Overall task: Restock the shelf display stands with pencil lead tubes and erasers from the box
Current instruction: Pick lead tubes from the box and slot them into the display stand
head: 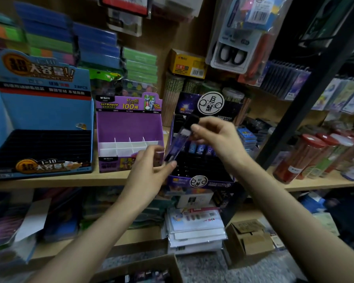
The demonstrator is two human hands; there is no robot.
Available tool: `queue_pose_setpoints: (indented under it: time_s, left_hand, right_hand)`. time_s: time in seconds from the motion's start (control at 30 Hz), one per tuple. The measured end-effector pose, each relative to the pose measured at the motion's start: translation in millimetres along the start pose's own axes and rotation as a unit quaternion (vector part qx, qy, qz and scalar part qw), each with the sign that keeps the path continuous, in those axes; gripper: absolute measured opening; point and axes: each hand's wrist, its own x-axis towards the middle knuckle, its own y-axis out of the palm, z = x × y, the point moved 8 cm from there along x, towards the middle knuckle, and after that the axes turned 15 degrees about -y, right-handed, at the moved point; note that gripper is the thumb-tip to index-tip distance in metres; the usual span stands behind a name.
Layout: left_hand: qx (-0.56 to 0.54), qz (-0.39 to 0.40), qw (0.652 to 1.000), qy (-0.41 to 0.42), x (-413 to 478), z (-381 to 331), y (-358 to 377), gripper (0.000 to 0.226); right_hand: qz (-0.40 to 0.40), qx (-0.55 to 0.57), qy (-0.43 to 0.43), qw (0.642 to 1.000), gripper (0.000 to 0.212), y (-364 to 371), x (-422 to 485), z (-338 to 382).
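A purple pencil lead tube (179, 139) with a black cap hangs tilted above the dark purple display stand (200, 181). My right hand (217, 137) pinches its upper end. My left hand (149, 170) touches its lower end with thumb and fingertips, fingers loosely curled. A row of blue and purple tubes (200, 149) stands at the back of that stand. To the left is a purple display stand (129, 127) with white dividers, its cells bare. A cardboard box (143, 271) with small packs sits on the floor at the bottom edge.
A big blue display stand (39, 123) occupies the shelf's left. Red-capped jars (307, 158) of pencils stand at the right, near a black upright post (307, 111). Stacked packets (194, 227) and a small carton (249, 237) fill the lower shelf. Scissors packs (233, 52) hang above.
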Motion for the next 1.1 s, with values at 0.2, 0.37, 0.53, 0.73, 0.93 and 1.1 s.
queue_pose_setpoints:
  time_s: [0.2, 0.37, 0.53, 0.73, 0.93, 1.1]
  left_hand:
    - [0.110, 0.025, 0.993, -0.018, 3.5, 20.2, 20.7, 0.054]
    - [0.134, 0.019, 0.991, -0.017, 6.0, 27.0, 29.1, 0.062]
    - [0.123, 0.016, 0.992, -0.013, 8.0, 28.6, 28.5, 0.060]
    - [0.129, 0.016, 0.991, -0.006, 7.8, 27.8, 28.3, 0.060]
    - [0.135, 0.031, 0.990, -0.007, 0.8, 22.7, 25.4, 0.049]
    - [0.161, 0.023, 0.986, 0.022, -16.0, 21.2, 8.6, 0.028]
  right_hand:
    - [-0.041, -0.101, 0.003, 0.994, 0.010, -33.8, 15.0, -26.1]
    - [-0.015, -0.156, -0.025, 0.987, 0.007, -19.9, 14.6, -44.1]
    - [0.011, -0.158, -0.050, 0.986, 0.005, -14.6, 19.5, -43.8]
    - [0.001, -0.185, 0.000, 0.983, 0.006, -8.3, 17.4, -59.1]
    - [0.013, -0.277, 0.015, 0.961, 0.020, -2.4, 25.5, -53.8]
    - [0.031, -0.352, 0.009, 0.935, 0.021, -6.9, 9.0, -33.5]
